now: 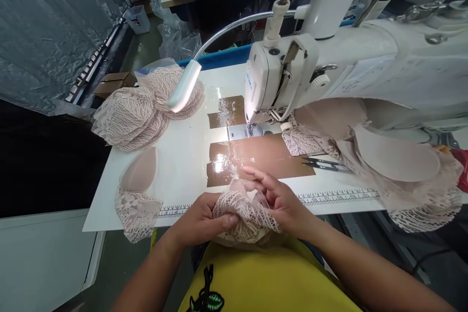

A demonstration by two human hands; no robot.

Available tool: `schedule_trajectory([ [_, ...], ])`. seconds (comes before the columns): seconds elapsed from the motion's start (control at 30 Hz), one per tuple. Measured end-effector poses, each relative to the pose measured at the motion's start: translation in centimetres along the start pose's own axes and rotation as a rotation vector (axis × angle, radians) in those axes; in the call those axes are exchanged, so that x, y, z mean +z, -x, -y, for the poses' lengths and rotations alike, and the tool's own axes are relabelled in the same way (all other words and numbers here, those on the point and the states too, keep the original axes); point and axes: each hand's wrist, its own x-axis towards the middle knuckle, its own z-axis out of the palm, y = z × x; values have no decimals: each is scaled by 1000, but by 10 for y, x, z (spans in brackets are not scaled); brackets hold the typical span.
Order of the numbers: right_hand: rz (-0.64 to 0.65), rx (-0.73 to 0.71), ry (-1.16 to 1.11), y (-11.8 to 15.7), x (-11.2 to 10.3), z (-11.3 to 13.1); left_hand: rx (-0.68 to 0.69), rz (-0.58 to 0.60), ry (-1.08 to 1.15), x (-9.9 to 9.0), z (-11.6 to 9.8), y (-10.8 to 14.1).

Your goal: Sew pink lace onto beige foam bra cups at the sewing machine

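With my left hand [204, 218] and right hand [287, 204] both clamped on the bunched, pale-pink openwork lace piece [250, 217] at the near edge of the flat white sewing table [183, 161], I judge it light, limp and easily snagged, best pinched by its gathered folds.

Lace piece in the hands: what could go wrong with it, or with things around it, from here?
1. The lace piece is bunched between the left hand and right hand; its openwork might snag or crease.
2. The dark snips lie close to the lace beside the sewing machine and could nick it.
3. The cup piece at left overhangs the table's front edge, so a brush might pull it off.
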Motion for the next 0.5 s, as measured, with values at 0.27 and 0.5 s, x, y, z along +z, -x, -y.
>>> schedule_trajectory([
  [0.27, 189, -10, 55, -7, -13, 14, 3, -25, -6, -2, -2, -5],
  [0.5, -233, -62, -151, -8, -8, 7, 123, -244, 637, 11, 19, -4],
])
